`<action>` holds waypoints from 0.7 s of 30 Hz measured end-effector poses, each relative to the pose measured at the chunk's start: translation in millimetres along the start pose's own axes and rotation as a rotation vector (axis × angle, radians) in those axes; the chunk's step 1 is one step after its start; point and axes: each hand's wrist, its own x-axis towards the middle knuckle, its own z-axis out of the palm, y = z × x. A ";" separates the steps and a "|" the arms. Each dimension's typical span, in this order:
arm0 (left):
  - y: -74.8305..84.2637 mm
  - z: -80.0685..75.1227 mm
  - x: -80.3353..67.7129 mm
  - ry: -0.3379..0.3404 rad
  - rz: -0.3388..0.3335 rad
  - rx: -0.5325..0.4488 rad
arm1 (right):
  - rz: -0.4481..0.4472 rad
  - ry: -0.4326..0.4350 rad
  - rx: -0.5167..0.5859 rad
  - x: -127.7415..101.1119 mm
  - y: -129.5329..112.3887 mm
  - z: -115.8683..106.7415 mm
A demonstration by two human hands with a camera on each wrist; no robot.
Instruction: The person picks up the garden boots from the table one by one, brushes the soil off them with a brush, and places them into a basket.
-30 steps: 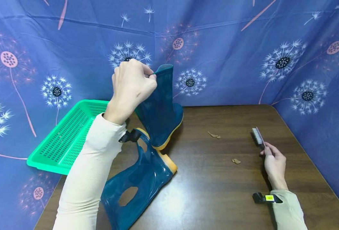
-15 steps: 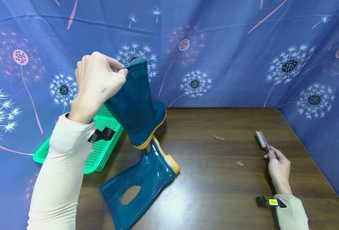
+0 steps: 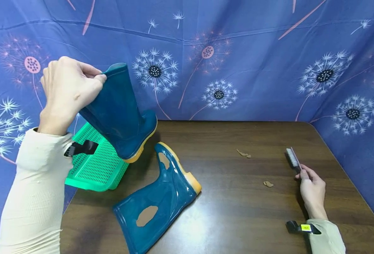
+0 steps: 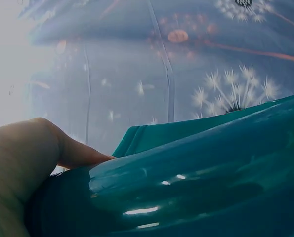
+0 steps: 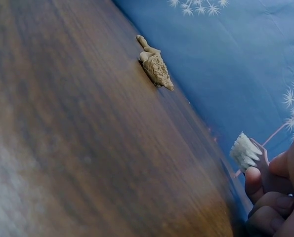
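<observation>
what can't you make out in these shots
- Head view: lifted boot hides part of the green basket; its contents are unseen.
- Left wrist view: boot fills the frame; left hand blurred, overexposed.
- Right wrist view: brush handle hidden by right hand fingers.

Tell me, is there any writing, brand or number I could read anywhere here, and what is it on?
No text here can be read.
Yellow tag on the black strap at the right wrist: it carries dark marks, too small to read.
Held boot, lying boot, brush, green basket: no lettering visible.
</observation>
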 end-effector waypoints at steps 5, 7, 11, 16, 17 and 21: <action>-19.6 -10.7 4.5 -0.009 -0.026 0.022 | 0.009 0.002 -0.010 0.6 2.2 0.7; -26.5 -14.2 5.2 -0.017 -0.042 0.033 | 0.014 0.001 -0.016 0.1 2.5 0.7; -37.6 -17.7 6.1 -0.020 -0.086 0.059 | 0.009 0.001 -0.022 -0.7 1.7 -0.2; -52.0 -15.5 4.7 -0.018 -0.128 0.086 | 0.018 -0.004 -0.039 -0.4 1.5 -2.1; -55.6 -14.4 4.3 -0.020 -0.133 0.087 | 0.020 -0.006 -0.040 0.1 1.7 -2.4; -73.4 -9.0 2.6 -0.027 -0.151 0.099 | 0.022 -0.026 -0.044 0.1 2.2 -2.0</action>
